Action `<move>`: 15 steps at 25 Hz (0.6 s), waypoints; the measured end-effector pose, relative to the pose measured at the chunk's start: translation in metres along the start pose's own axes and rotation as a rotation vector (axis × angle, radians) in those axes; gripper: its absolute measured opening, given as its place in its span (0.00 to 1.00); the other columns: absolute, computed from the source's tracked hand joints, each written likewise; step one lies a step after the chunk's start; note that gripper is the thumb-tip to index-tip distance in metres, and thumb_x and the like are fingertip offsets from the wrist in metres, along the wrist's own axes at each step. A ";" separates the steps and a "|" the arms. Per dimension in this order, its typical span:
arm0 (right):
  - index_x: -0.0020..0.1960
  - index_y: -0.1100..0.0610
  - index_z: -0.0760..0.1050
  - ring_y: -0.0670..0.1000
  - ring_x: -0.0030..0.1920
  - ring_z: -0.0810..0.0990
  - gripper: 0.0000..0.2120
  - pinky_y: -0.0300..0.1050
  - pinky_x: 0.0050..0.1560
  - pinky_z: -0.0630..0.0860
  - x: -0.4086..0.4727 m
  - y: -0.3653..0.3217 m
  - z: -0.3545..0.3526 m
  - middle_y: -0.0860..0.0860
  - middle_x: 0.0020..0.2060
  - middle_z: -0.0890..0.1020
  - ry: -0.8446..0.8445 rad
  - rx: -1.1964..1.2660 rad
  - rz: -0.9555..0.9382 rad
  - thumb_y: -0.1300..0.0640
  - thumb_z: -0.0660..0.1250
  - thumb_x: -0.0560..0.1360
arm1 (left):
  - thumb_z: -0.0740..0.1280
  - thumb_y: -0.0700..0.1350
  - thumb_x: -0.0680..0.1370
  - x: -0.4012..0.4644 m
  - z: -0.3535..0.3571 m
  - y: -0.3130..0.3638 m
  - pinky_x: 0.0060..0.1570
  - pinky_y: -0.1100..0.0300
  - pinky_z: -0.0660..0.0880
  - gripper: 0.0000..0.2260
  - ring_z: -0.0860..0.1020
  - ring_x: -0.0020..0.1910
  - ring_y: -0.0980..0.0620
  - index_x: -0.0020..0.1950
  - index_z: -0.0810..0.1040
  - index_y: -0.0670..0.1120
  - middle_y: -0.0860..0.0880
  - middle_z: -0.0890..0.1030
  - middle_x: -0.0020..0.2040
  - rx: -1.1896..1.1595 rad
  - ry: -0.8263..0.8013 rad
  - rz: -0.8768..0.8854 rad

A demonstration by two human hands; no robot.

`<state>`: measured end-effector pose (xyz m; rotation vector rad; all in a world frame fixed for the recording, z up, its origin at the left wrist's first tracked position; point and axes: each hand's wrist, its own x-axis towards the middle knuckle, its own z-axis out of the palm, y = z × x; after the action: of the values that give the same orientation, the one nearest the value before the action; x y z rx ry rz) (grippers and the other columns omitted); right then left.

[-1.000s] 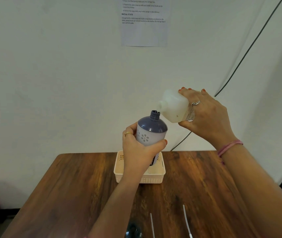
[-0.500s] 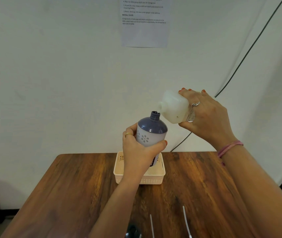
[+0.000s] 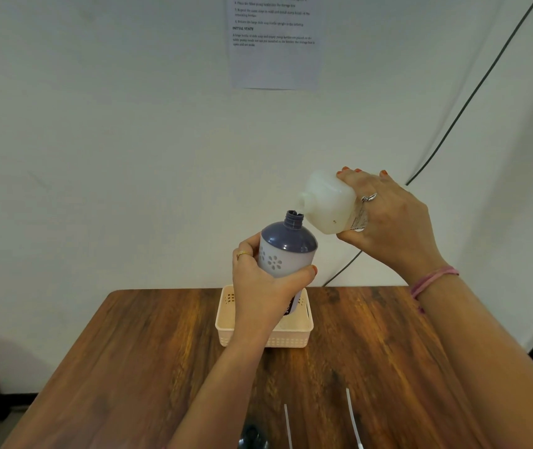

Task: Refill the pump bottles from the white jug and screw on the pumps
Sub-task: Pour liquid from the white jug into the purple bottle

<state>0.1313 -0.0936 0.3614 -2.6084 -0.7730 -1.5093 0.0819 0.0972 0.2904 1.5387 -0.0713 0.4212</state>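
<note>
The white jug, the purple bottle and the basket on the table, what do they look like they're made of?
White jug: translucent plastic, matte, light glows through its wall. Purple bottle: glossy plastic, with sharp highlights on its shoulder and a moulded threaded neck. Basket: cream plastic, likely rigid, with moulded perforations. Table: wood or wood-look laminate; grain shows, semi-gloss.

A brown wooden table (image 3: 129,367) carries a cream plastic basket (image 3: 291,340) at 12 o'clock near its far edge. Two thin white tubes (image 3: 352,416) and a dark object (image 3: 252,435) lie at 6 o'clock.
</note>
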 end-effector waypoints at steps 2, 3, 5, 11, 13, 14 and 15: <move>0.65 0.61 0.72 0.58 0.59 0.80 0.36 0.56 0.63 0.71 0.000 0.000 0.000 0.56 0.60 0.80 -0.007 -0.001 -0.003 0.54 0.80 0.61 | 0.82 0.46 0.59 0.000 0.000 0.000 0.45 0.59 0.82 0.33 0.78 0.54 0.51 0.55 0.67 0.62 0.50 0.75 0.58 0.010 0.001 -0.003; 0.65 0.61 0.72 0.58 0.59 0.80 0.36 0.56 0.63 0.71 0.000 0.000 -0.001 0.56 0.60 0.80 -0.010 -0.001 -0.005 0.54 0.80 0.60 | 0.82 0.47 0.59 0.000 0.001 0.000 0.45 0.59 0.82 0.33 0.78 0.54 0.52 0.55 0.66 0.63 0.50 0.75 0.58 0.014 0.000 -0.006; 0.65 0.61 0.72 0.59 0.58 0.80 0.37 0.57 0.63 0.71 0.000 0.001 -0.001 0.56 0.60 0.80 -0.010 -0.002 -0.007 0.54 0.80 0.60 | 0.82 0.46 0.60 0.000 0.001 -0.001 0.45 0.60 0.82 0.33 0.78 0.54 0.52 0.55 0.66 0.63 0.50 0.75 0.58 0.022 0.002 -0.006; 0.65 0.61 0.72 0.59 0.58 0.80 0.36 0.57 0.63 0.72 0.001 0.001 -0.003 0.57 0.60 0.80 -0.008 0.000 -0.008 0.53 0.80 0.61 | 0.82 0.45 0.61 0.000 0.001 -0.001 0.45 0.60 0.82 0.34 0.78 0.54 0.52 0.56 0.66 0.63 0.51 0.75 0.58 0.040 0.009 -0.002; 0.65 0.61 0.72 0.59 0.58 0.80 0.36 0.57 0.63 0.71 0.001 0.001 -0.002 0.56 0.60 0.80 -0.010 -0.001 -0.005 0.53 0.80 0.61 | 0.82 0.45 0.61 0.000 0.001 -0.001 0.44 0.60 0.82 0.34 0.78 0.54 0.52 0.57 0.66 0.62 0.51 0.75 0.58 0.037 0.005 -0.004; 0.65 0.61 0.72 0.59 0.58 0.80 0.36 0.56 0.63 0.71 0.001 0.001 -0.002 0.56 0.60 0.80 -0.011 -0.003 -0.003 0.53 0.80 0.61 | 0.82 0.46 0.61 0.000 0.001 -0.001 0.44 0.61 0.82 0.34 0.78 0.54 0.52 0.57 0.66 0.62 0.50 0.75 0.58 0.033 0.002 -0.004; 0.65 0.60 0.72 0.58 0.59 0.80 0.36 0.56 0.63 0.71 0.001 0.001 -0.002 0.56 0.60 0.80 -0.010 -0.003 -0.002 0.53 0.80 0.61 | 0.82 0.46 0.60 0.000 0.000 -0.001 0.44 0.61 0.82 0.33 0.78 0.53 0.53 0.56 0.67 0.63 0.50 0.75 0.58 0.025 0.000 -0.004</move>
<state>0.1304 -0.0941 0.3636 -2.6202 -0.7746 -1.5007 0.0826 0.0971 0.2894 1.5630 -0.0635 0.4201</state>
